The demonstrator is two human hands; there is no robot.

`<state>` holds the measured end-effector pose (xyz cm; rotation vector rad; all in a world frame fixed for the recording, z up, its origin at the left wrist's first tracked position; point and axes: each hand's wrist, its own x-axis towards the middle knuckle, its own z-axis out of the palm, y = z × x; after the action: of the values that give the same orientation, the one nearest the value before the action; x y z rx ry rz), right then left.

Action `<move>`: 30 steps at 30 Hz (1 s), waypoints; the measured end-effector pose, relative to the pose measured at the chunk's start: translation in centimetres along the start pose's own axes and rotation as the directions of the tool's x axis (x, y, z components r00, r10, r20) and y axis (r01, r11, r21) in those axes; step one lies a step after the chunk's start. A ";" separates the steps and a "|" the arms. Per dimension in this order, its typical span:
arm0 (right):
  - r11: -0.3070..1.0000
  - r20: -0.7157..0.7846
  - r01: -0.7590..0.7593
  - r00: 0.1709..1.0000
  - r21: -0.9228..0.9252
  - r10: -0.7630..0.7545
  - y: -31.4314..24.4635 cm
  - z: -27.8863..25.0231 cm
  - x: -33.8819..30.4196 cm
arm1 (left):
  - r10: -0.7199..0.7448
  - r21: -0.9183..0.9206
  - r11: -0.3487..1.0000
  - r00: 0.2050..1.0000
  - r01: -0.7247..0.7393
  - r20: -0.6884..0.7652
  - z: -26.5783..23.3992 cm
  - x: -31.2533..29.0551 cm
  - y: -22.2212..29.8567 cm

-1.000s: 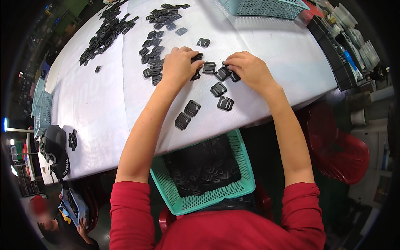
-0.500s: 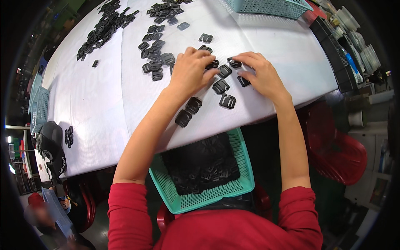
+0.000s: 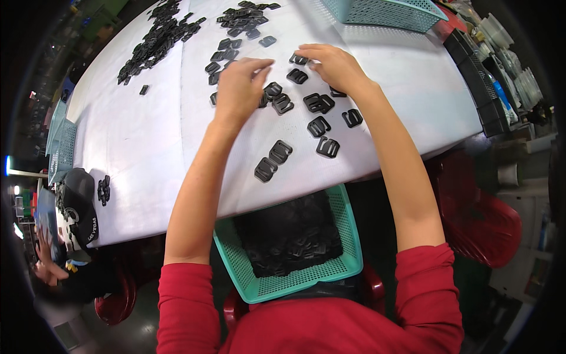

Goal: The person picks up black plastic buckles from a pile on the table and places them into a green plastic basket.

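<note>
Black plastic strap buckles lie loose on the white-covered table (image 3: 147, 177). My left hand (image 3: 237, 88) hovers over the nearer end of a buckle group, thumb and fingers apart, with nothing visible in it. Just to its right are some buckles (image 3: 283, 104). My right hand (image 3: 337, 66) reaches farther out, its fingertips at a single buckle (image 3: 299, 59); its fingers are spread, and whether they touch it is hard to tell. Another buckle (image 3: 297, 76) sits just nearer. Between my forearms lie overlapping buckles (image 3: 319, 103), a separate buckle (image 3: 328, 147) and a pair (image 3: 273, 160).
A green basket (image 3: 348, 236) of black buckles sits below the table edge. A big buckle heap (image 3: 156, 44) lies far left. A light-blue basket (image 3: 389, 15) stands at the back, a black cap (image 3: 79, 200) at the left edge, a black crate (image 3: 477, 82) at right. Another person's hand (image 3: 46, 251) shows far left.
My right hand has moved away from me and left, to a farther buckle. My left hand has shifted left, uncovering buckles. Several buckles in the middle lie differently.
</note>
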<state>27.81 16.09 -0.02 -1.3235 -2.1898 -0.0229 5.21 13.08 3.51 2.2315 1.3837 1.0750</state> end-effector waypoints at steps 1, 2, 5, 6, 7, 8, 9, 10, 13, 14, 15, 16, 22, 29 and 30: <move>0.996 -0.028 0.090 0.996 -0.015 -0.091 0.5 1.0 0.7 | -0.014 0.030 0.999 1.000 0.014 0.008 -0.8 -0.2 -0.2; 0.999 0.021 0.036 0.999 0.016 -0.036 0.5 1.2 1.3 | -0.031 0.059 0.998 0.999 0.031 0.011 -1.7 -0.7 -0.4; 0.985 0.093 -0.158 0.984 0.067 0.151 0.3 1.2 2.1 | 0.019 0.142 0.989 0.998 -0.026 0.054 -2.5 -2.7 -1.1; 0.961 0.119 -0.235 0.968 0.148 0.219 0.4 0.7 2.0 | 0.049 0.166 0.984 0.996 -0.061 0.072 -2.5 -3.4 -1.4; 0.923 0.151 -0.313 0.947 0.224 0.284 0.6 0.0 1.7 | 0.059 0.216 0.973 0.991 -0.084 0.118 -2.5 -3.9 -1.5; 0.875 0.191 -0.386 0.920 0.292 0.343 0.8 -0.7 1.4 | 0.089 0.254 0.959 0.986 -0.123 0.142 -2.3 -4.2 -1.7; 0.827 0.231 -0.493 0.867 0.271 0.442 0.6 -1.5 0.7 | 0.115 0.291 0.943 0.979 -0.160 0.166 -1.8 -4.6 -1.9; 0.902 0.138 -0.398 0.915 0.166 0.378 -0.3 -1.7 0.0 | 0.140 0.326 0.925 0.972 -0.197 0.191 -1.4 -5.0 -2.1; 0.992 0.020 -0.122 0.992 0.032 0.121 -3.7 -2.7 -2.4 | 0.163 0.285 0.937 0.975 -0.201 0.152 -1.1 -5.1 -2.1; 0.987 0.057 -0.040 0.998 0.153 0.032 -5.5 -2.3 -2.9 | 0.156 0.276 0.942 0.977 -0.192 0.146 -1.5 -5.3 -2.0; 0.990 0.061 0.017 0.998 0.141 -0.026 -7.3 -2.0 -3.6 | -0.020 0.131 0.991 0.986 -0.002 0.167 -2.0 -5.5 -1.6; 0.989 0.065 0.074 0.994 0.132 -0.084 -8.6 -1.6 -4.1 | -0.191 -0.011 0.980 0.959 0.197 0.211 -2.6 -6.0 -0.8; 0.985 0.081 -0.084 0.994 0.152 0.072 -9.2 -0.8 -4.5 | -0.190 0.104 0.978 0.980 0.182 0.067 -5.0 -9.1 -1.8; 0.991 -0.008 0.095 0.995 0.099 -0.094 -8.1 0.6 -1.1 | 0.027 0.415 0.910 1.000 -0.018 -0.015 -3.9 -7.5 -3.9; 0.991 0.025 0.112 0.993 0.074 -0.114 -7.8 1.1 -1.0 | 0.042 0.418 0.908 0.999 -0.030 -0.018 -3.5 -7.5 -4.0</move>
<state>21.22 11.67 0.71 -1.1661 -2.2659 0.0320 -1.83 8.13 0.23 2.5508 1.7270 0.8847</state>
